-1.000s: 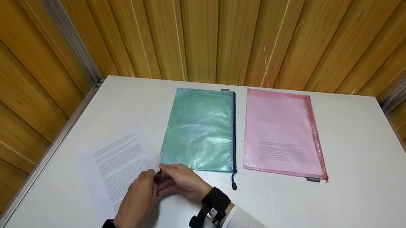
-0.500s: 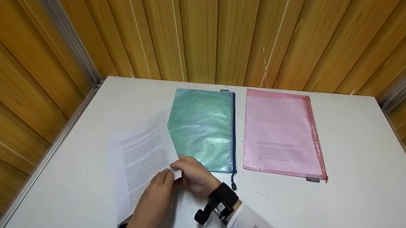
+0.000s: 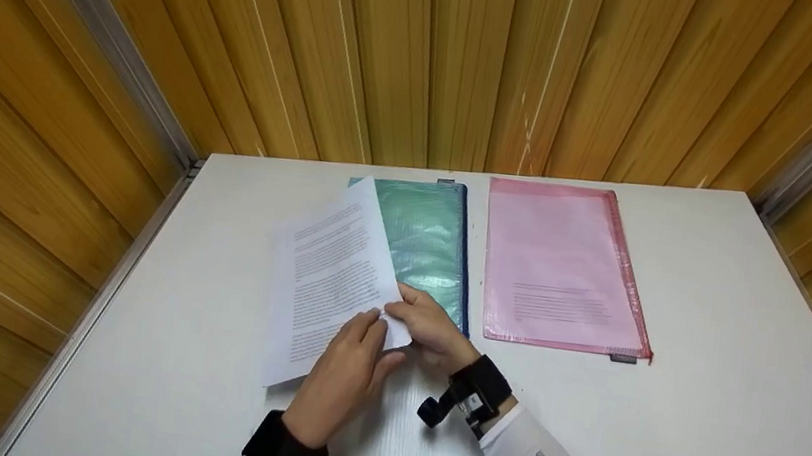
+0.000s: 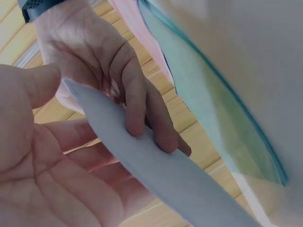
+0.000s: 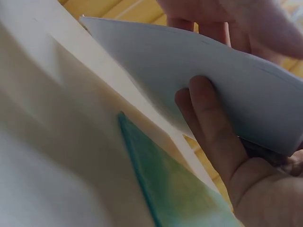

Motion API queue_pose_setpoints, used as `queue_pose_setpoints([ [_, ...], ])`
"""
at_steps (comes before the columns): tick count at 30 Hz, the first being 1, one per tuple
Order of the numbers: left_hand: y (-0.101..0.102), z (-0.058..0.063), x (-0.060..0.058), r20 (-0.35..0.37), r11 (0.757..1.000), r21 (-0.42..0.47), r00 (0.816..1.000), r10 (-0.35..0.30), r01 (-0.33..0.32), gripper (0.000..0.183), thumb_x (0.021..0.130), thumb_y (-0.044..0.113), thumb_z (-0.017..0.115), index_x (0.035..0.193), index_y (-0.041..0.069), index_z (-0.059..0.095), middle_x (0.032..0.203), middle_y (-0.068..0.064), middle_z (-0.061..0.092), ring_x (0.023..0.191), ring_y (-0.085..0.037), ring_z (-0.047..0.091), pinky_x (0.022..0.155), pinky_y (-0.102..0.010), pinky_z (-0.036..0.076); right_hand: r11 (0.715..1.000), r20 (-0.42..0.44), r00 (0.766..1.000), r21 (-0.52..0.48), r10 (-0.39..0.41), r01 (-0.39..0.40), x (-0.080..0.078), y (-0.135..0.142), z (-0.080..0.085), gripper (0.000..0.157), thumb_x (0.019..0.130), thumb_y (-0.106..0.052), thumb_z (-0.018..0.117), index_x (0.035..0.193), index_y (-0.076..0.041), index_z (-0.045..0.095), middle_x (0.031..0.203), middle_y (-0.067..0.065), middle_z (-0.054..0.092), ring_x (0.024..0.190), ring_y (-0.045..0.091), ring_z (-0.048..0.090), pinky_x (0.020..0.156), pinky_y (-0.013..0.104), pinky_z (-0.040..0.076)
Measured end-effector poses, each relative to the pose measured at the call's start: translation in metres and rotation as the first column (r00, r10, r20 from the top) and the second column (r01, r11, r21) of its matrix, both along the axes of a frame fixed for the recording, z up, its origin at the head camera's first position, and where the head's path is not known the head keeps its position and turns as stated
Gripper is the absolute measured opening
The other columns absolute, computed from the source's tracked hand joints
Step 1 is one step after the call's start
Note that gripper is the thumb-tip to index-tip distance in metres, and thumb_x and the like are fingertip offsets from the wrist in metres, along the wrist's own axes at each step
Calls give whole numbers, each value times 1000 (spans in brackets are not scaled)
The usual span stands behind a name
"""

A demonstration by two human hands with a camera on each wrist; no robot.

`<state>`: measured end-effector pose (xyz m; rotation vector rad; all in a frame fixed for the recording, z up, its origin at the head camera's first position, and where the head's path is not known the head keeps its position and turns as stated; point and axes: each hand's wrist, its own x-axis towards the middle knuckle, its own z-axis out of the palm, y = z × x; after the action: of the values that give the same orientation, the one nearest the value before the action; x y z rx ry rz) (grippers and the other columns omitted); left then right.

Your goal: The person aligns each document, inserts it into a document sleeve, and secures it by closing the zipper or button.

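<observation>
Lifted off the table at a tilt is a printed sheet of paper (image 3: 333, 273), its far end overlapping the green zip pouch (image 3: 423, 245) in the head view. My right hand (image 3: 433, 333) pinches its near right corner, thumb on top and fingers underneath. In the right wrist view these fingers (image 5: 203, 101) lie along the sheet's underside. My left hand (image 3: 349, 369) lays its fairly straight fingers on the printed face by that corner. The left wrist view has its thumb (image 4: 45, 85) standing apart from the sheet.
A pink zip pouch (image 3: 561, 259) lies flat to the right of the green one, with printed text showing through it. Both rest on the white table (image 3: 707, 305). Wood-look panels (image 3: 468, 68) wall in its back and sides.
The paper rises from the table at the left and moves right and away, now covering part of the green pouch. Both hands travel with it; the left thumb now stands away from the paper.
</observation>
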<state>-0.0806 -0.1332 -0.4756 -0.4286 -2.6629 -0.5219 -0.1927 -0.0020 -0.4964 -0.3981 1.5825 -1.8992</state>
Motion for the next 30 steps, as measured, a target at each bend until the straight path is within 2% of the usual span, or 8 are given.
queue_pose_setpoints([
  [6,10,3,-23,21,999,44,1000,-19,18,43,100,31,57,124,-4,61,134,-28,57,125,-38,57,102,-48,48,995,-52,994,-21,-96,95,-12,21,1,52,99,-8,46,150,2,38,128,25,64,89,14,72,73,25,58],
  [11,18,5,-40,68,998,70,998,-8,4,45,100,32,57,128,-3,59,141,-28,53,132,-40,51,108,-52,43,988,-51,992,-103,-118,112,-18,41,3,53,102,-9,42,152,4,31,127,20,65,94,14,72,74,25,59],
  [14,24,6,-49,103,996,85,994,25,-33,48,101,32,56,133,-3,57,144,-28,50,134,-42,49,111,-53,40,985,-21,992,-118,-126,123,-21,52,6,52,103,-11,39,154,1,29,130,23,62,96,15,72,76,27,59],
  [19,32,6,-65,108,988,121,991,78,-91,49,100,30,58,134,-6,56,144,-31,49,135,-45,47,112,-54,39,983,-22,988,-108,-154,150,-25,73,13,54,105,-12,41,156,-2,25,136,29,56,96,16,72,76,27,60],
  [24,33,5,-75,92,976,160,987,132,-145,51,99,29,60,134,-8,55,144,-34,45,137,-47,43,113,-55,36,975,-16,991,-180,-136,131,-28,95,21,55,107,-13,39,158,-4,19,136,27,57,94,19,74,71,29,60],
  [28,27,8,-80,88,954,215,977,193,-208,57,98,25,62,138,-12,47,146,-38,40,137,-48,42,111,-56,38,963,-25,991,-242,-131,121,-30,112,27,57,107,-14,40,158,-4,17,132,21,63,97,22,74,72,32,61],
  [30,22,10,-83,116,934,267,970,213,-237,62,98,23,61,142,-15,40,148,-37,37,139,-47,40,111,-55,39,958,-33,990,-256,-138,125,-31,119,29,58,107,-15,41,158,-3,16,130,16,65,99,23,73,75,34,61],
])
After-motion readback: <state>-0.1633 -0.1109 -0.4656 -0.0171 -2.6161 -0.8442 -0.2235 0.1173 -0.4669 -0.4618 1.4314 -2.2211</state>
